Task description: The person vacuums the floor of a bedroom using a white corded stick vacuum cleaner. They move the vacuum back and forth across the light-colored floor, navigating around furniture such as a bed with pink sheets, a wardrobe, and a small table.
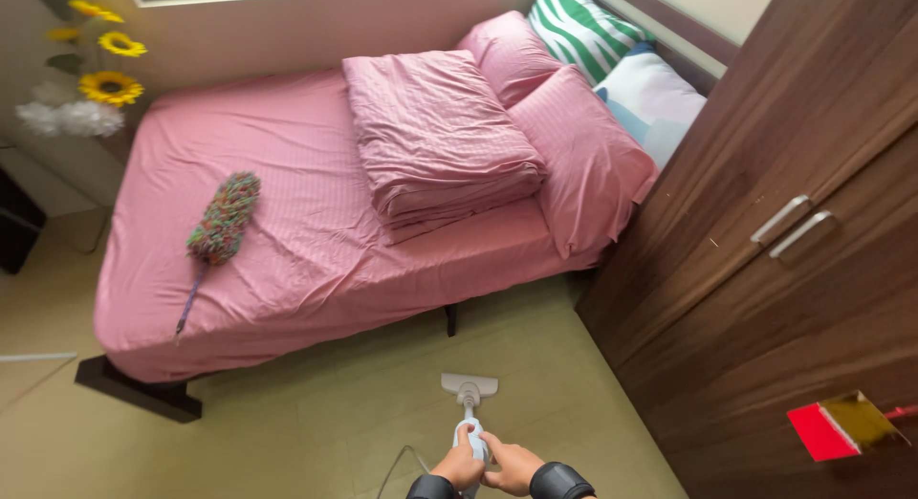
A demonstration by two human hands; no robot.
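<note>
Both my hands grip the handle of a white upright floor cleaner (469,392) at the bottom centre. My left hand (460,466) wraps the handle from the left and my right hand (513,466) from the right, both in dark sleeves. The cleaner's flat white head rests on the pale green floor (316,432), just in front of the bed. A thin cord (397,466) loops down to the left of my hands.
A bed with a pink sheet (287,222), a folded pink blanket (435,141) and several pillows fills the middle. A multicoloured duster (222,222) lies on it. A dark wooden wardrobe (784,270) stands at right. Sunflowers (100,69) at top left.
</note>
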